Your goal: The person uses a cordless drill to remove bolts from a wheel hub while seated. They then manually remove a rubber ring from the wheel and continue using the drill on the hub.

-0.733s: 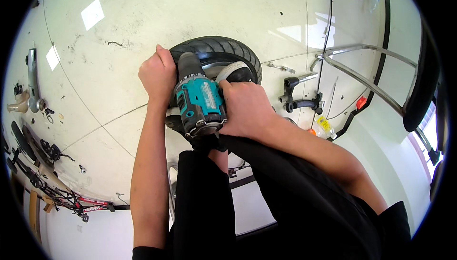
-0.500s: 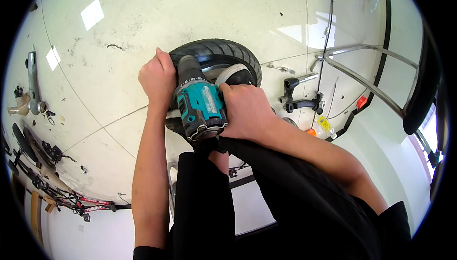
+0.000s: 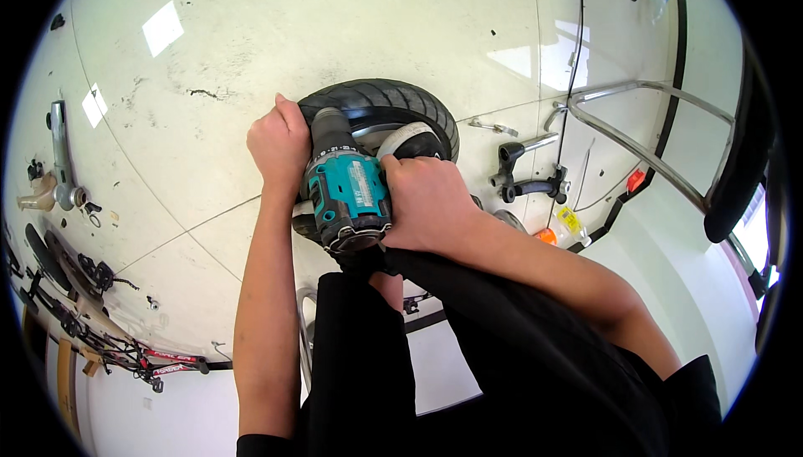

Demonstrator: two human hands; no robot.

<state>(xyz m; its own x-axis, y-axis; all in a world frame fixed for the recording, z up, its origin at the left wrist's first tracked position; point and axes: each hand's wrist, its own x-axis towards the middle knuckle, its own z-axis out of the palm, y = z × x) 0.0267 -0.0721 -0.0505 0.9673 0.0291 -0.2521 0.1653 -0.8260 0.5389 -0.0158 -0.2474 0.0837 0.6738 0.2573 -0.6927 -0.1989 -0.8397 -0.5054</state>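
Observation:
My right hand (image 3: 428, 204) is closed around a teal and black cordless drill (image 3: 353, 191), which points away from me with its chuck over the wheel; the handle is hidden. The small wheel (image 3: 381, 96) has a black treaded tyre and lies on the floor between my feet. My left hand (image 3: 279, 141) is closed at the tyre's left side, thumb up, beside the chuck; its fingertips are hidden. A black and white shoe (image 3: 410, 141) shows against the wheel's right side. Where the drill's tip meets the wheel cannot be seen.
Metal bike parts (image 3: 527, 173) lie on the floor at right, near a bottle with an orange cap (image 3: 570, 224) and a chrome-framed chair (image 3: 644, 143). On the left lie a silver metal part (image 3: 63, 164) and a red and black bike frame (image 3: 159, 361).
The drill has turned slightly more upright in view, its rear end shifting a little left. The wheel sits slightly lower in the picture. Both hands keep their hold.

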